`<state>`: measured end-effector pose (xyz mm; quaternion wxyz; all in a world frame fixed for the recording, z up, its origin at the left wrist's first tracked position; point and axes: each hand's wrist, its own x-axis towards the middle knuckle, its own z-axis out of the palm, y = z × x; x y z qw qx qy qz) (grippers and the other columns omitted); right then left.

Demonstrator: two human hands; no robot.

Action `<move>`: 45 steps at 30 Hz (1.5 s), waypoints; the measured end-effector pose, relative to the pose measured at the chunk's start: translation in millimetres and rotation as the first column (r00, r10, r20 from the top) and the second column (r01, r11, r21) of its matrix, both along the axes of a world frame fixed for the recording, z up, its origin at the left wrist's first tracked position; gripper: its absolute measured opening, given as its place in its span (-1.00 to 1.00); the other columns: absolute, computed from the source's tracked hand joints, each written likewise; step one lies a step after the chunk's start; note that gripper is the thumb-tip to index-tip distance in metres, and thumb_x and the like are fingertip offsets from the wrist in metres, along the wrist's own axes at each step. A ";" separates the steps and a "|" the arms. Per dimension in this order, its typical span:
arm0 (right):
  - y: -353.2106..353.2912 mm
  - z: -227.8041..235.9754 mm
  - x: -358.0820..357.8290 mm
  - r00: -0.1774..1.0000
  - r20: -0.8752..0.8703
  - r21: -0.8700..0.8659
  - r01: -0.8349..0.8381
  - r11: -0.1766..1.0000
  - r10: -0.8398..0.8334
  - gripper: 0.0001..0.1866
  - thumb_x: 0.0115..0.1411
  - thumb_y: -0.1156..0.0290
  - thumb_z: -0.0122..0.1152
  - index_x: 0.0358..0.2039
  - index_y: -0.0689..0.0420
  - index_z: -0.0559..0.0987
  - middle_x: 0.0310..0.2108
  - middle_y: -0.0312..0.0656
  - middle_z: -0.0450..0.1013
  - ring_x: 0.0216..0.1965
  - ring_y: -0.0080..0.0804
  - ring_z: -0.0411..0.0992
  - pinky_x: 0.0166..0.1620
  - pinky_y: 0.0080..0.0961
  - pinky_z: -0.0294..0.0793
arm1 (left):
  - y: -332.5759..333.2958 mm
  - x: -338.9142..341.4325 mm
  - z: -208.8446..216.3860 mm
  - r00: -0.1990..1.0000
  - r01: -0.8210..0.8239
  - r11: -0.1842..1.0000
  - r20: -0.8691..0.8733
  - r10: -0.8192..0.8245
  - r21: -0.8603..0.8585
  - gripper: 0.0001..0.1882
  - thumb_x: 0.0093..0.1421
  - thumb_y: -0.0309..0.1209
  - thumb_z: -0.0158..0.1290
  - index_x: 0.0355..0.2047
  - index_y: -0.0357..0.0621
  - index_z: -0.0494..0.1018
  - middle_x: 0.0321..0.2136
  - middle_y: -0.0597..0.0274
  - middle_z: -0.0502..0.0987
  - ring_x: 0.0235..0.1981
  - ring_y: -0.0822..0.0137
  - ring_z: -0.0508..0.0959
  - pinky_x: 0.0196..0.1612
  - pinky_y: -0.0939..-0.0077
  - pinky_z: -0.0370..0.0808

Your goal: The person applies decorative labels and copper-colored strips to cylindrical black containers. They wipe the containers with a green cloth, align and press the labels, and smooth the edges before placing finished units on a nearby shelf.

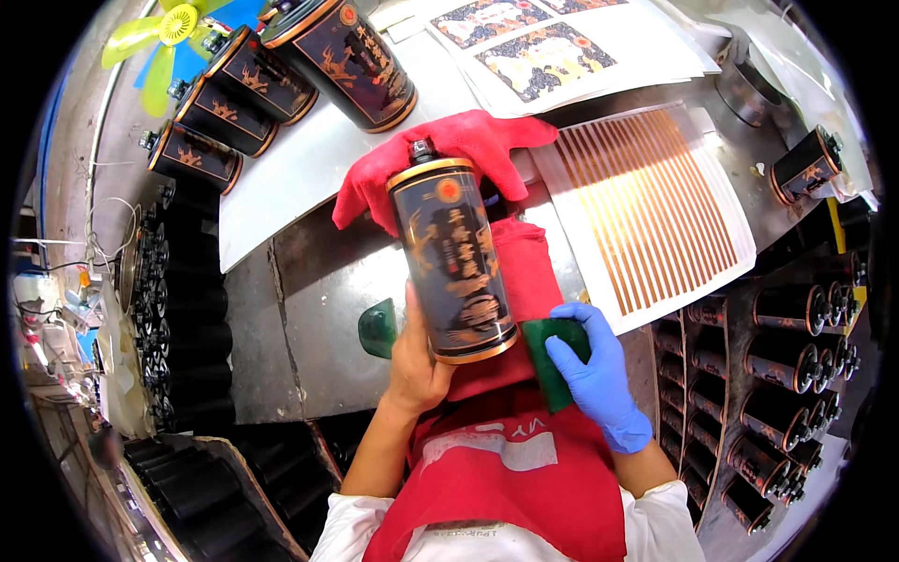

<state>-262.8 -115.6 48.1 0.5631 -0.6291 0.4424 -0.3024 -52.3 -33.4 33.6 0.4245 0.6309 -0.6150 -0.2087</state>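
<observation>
Black bottle [454, 267], tilted, above the bench [262, 347] and red cloth [523, 251]. Left hand [419, 367] curled around its lower side; gloved right hand [592, 367] pinching a green scraper [540, 363] just beside the base. Risk: low, one-sided grip could let it twist or drop; scraper's edge could scuff it.

The fingertips of the left grip [420, 367] are hidden behind the black canister [454, 262]. A second canister [345, 64] at eleven o'clock and printed sheets [546, 58] at one are cut off by the top edge. Small items [81, 314] at nine cannot be told apart.
</observation>
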 end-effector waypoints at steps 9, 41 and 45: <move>17.6 42.5 27.7 0.990 0.034 -0.203 -0.128 0.971 0.137 -0.67 0.09 0.50 0.17 -0.10 0.17 0.41 -0.27 -0.16 0.45 -0.27 -0.52 0.44 -0.20 -0.59 0.45 | -31.3 -20.7 42.2 0.885 -0.016 0.993 0.461 0.067 -0.115 0.11 -0.12 -0.38 0.30 0.26 -0.37 -0.25 0.18 -0.40 0.01 0.18 -0.27 0.12 0.18 0.18 0.13; 20.9 37.6 26.3 0.994 0.022 -0.276 -0.099 0.956 0.109 -0.68 0.08 0.46 0.21 -0.11 0.09 0.45 -0.32 -0.10 0.46 -0.40 -0.23 0.51 -0.38 -0.52 0.50 | -29.5 -20.8 51.7 0.809 -0.044 0.992 0.578 0.103 -0.115 -0.12 -0.10 -0.43 0.20 0.20 -0.44 0.01 0.13 -0.31 0.17 0.14 -0.19 0.22 0.18 0.11 0.13; 6.3 22.1 14.4 0.996 0.084 -0.034 -0.027 0.999 0.030 -0.67 0.12 0.35 0.16 -0.09 0.12 0.40 -0.21 -0.05 0.43 -0.24 -0.18 0.49 -0.19 -0.44 0.45 | -12.2 -12.4 20.7 0.968 -0.061 0.998 0.246 0.053 0.024 -0.05 -0.13 -0.50 0.19 0.21 -0.48 -0.09 0.13 -0.35 0.15 0.13 -0.24 0.22 0.18 0.20 0.14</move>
